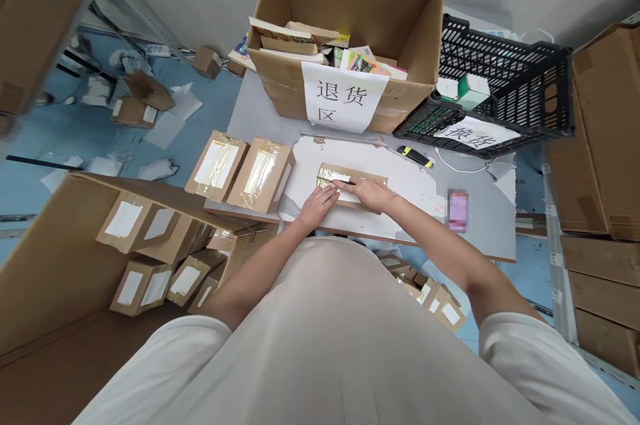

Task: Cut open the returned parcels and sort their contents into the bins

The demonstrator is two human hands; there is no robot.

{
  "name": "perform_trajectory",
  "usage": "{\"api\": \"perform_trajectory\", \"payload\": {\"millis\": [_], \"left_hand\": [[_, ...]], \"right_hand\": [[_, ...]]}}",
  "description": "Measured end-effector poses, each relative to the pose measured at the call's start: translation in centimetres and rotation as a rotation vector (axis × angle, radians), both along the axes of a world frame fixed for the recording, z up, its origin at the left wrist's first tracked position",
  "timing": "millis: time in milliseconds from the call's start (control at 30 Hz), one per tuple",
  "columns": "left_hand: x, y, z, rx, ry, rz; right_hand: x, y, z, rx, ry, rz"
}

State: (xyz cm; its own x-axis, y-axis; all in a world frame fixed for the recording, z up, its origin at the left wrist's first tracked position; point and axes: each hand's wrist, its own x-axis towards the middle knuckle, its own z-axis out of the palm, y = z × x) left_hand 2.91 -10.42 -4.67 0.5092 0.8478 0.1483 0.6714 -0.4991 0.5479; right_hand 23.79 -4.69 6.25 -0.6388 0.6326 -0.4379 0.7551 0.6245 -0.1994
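A small flat cardboard box (345,172), with clear tape and a white label, lies on the white board in front of me. My left hand (319,205) rests on its lower left edge, fingers stretched out and holding nothing. Over the box's top is my right hand (371,193), closed on a thin dark pen (327,178) that points left across the taped label. The pen's rear end is hidden in my fingers. To the left stand two taped cartons, a nearer one (261,175) and a farther one (216,165), both with white labels.
Behind the board are an open carton (280,88) of books and a black crate (530,105). A black-and-yellow cutter (416,156) and a blurred pink object (457,210) lie to the right. A big open carton (45,245) with several parcels stands lower left.
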Motion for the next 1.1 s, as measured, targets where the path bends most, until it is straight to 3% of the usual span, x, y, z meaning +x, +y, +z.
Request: {"api": "perform_trajectory", "payload": {"millis": [233,467,633,733,867,1000,1100], "left_hand": [[0.0,0.4,-0.5,-0.004,-0.015,-0.060],[0.1,0.6,-0.6,0.081,0.050,-0.040],[0.3,0.7,-0.4,0.121,0.096,-0.034],[0.3,0.5,0.7,0.113,0.139,-0.033],[0.8,1.0,3.1,0.065,0.229,-0.061],[2.3,3.0,5.1,0.044,0.326,-0.078],[3.4,4.5,5.5,0.012,0.395,-0.104]], "right_hand": [[1.6,-1.6,1.6,-0.001,-0.190,-0.040],[9.0,-5.0,3.8,0.026,-0.408,-0.111],[12.1,-7.4,4.2,0.083,-0.413,-0.188],[13.9,-8.9,3.7,0.081,-0.250,-0.298],[15.0,-11.2,1.3,-0.034,0.274,-0.769],[12.3,-12.6,-2.3,-0.274,0.708,-1.206],[10.1,-12.9,-4.3,-0.337,0.887,-1.313]]}}
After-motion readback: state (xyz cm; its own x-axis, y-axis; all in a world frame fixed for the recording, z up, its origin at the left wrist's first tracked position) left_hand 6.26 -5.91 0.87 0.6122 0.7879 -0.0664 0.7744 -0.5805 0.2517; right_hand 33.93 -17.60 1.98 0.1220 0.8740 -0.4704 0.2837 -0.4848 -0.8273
